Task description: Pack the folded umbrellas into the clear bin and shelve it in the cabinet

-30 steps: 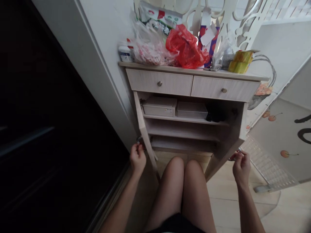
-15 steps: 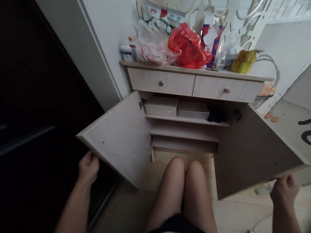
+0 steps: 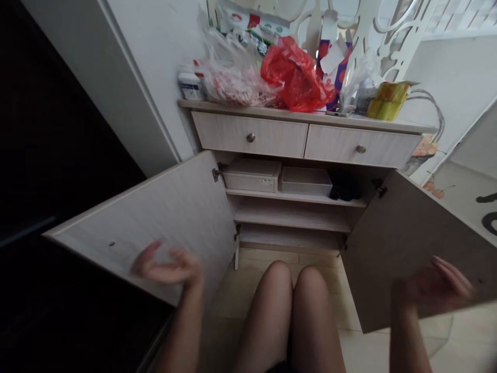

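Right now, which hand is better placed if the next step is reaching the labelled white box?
Probably the left hand: it looks open and nearer the white box, toward the left end of the top shelf. The right hand is farther, before the right door.

I've seen the left door (image 3: 155, 217) swing wider, now behind the left grip (image 3: 169, 265), and the right door (image 3: 407, 233) swing out behind the right grip (image 3: 433, 287); both grips have let go.
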### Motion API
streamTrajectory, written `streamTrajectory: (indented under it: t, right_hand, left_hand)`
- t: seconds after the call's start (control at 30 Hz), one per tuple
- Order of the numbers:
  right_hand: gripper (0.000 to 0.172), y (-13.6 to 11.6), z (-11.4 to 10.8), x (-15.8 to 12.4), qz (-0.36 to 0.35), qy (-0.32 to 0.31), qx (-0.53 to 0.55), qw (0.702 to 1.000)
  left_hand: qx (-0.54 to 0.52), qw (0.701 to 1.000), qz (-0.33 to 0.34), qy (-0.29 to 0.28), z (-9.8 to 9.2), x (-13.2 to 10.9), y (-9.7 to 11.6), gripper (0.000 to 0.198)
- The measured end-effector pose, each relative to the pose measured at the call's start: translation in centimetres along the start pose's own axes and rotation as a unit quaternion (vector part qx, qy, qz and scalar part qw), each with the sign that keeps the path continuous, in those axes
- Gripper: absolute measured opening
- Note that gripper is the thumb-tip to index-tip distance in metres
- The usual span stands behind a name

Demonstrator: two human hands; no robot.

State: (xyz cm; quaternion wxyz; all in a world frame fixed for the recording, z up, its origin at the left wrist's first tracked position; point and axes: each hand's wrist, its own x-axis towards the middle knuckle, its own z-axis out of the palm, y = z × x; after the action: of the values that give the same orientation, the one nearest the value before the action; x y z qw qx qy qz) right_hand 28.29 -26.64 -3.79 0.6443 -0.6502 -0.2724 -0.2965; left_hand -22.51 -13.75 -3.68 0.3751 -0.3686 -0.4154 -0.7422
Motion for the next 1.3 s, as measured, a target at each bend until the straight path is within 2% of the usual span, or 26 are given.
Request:
streamTrajectory:
  t: [0.03, 0.07, 0.1, 0.13, 0.2, 0.27, 0.33, 0.4, 0.47, 0.57, 0.7, 0.8, 0.9, 0.97, 1.03, 1.1, 1.3]
  right_hand:
    - [0.061, -1.9, 2.6, -0.1, -0.073, -0.026, 0.025, 0.997]
    - [0.052, -3.7, 5.5, 0.0, -0.144, -0.096, 0.045, 0.984]
    - [0.044, -5.2, 8.7, 0.2, -0.187, -0.18, 0.056, 0.964]
    - [0.042, -6.5, 12.0, 0.4, -0.211, -0.238, 0.062, 0.946]
    - [0.038, -7.7, 18.3, 1.0, -0.247, -0.338, 0.041, 0.907]
    - [0.032, -7.6, 23.4, 1.5, -0.275, -0.428, -0.039, 0.86]
    - [0.03, -6.8, 26.7, 1.8, -0.299, -0.491, -0.133, 0.807]
    - [0.029, -5.9, 28.5, 1.9, -0.312, -0.527, -0.209, 0.762]
    - [0.03, -5.3, 29.4, 1.9, -0.306, -0.549, -0.258, 0.734]
    - [0.032, -4.9, 30.2, 1.9, -0.286, -0.566, -0.284, 0.719]
    - [0.035, -4.9, 30.5, 1.8, -0.286, -0.57, -0.272, 0.721]
    - [0.034, -5.1, 29.7, 2.2, -0.291, -0.571, -0.263, 0.721]
    - [0.034, -5.5, 27.5, 3.0, -0.305, -0.564, -0.242, 0.728]
    - [0.033, -5.9, 25.0, 3.4, -0.32, -0.557, -0.216, 0.736]
    - [0.032, -6.2, 21.9, 3.4, -0.333, -0.551, -0.189, 0.741]
    - [0.029, -6.5, 18.1, 2.9, -0.344, -0.548, -0.167, 0.744]
    - [0.026, -6.4, 6.2, -1.3, -0.362, -0.554, -0.092, 0.744]
  left_hand:
    - [-0.03, 0.998, 0.054, -0.03, 2.9, -1.2, 1.8, 0.029]
    - [-0.065, 0.988, 0.089, -0.11, 6.0, -2.3, 3.7, 0.029]
    - [-0.091, 0.963, 0.105, -0.23, 9.3, -3.4, 5.4, 0.031]
    - [-0.107, 0.924, 0.106, -0.352, 12.6, -4.5, 7.1, 0.034]
    - [-0.14, 0.832, 0.115, -0.524, 18.5, -6.4, 9.8, 0.03]
    - [-0.138, 0.75, 0.148, -0.63, 23.0, -7.9, 11.4, 0.025]
    - [-0.101, 0.692, 0.192, -0.689, 25.9, -9.1, 12.2, 0.023]
    - [-0.054, 0.656, 0.229, -0.717, 27.6, -10.1, 12.2, 0.023]
    - [-0.028, 0.638, 0.246, -0.729, 28.5, -11.0, 12.0, 0.027]
    - [-0.022, 0.631, 0.246, -0.735, 29.2, -12.0, 11.6, 0.029]
    - [-0.022, 0.628, 0.234, -0.742, 29.8, -12.4, 11.3, 0.029]
    - [-0.038, 0.625, 0.229, -0.745, 29.7, -11.5, 11.2, 0.026]
    - [-0.068, 0.627, 0.23, -0.741, 28.4, -9.8, 10.9, 0.024]
    - [-0.107, 0.638, 0.241, -0.723, 26.7, -8.5, 10.5, 0.024]
    - [-0.15, 0.653, 0.262, -0.695, 24.0, -7.1, 10.0, 0.023]
    - [-0.181, 0.662, 0.282, -0.67, 20.6, -5.9, 9.4, 0.023]
    - [-0.211, 0.677, 0.293, -0.641, 7.2, -3.9, 8.2, 0.025]
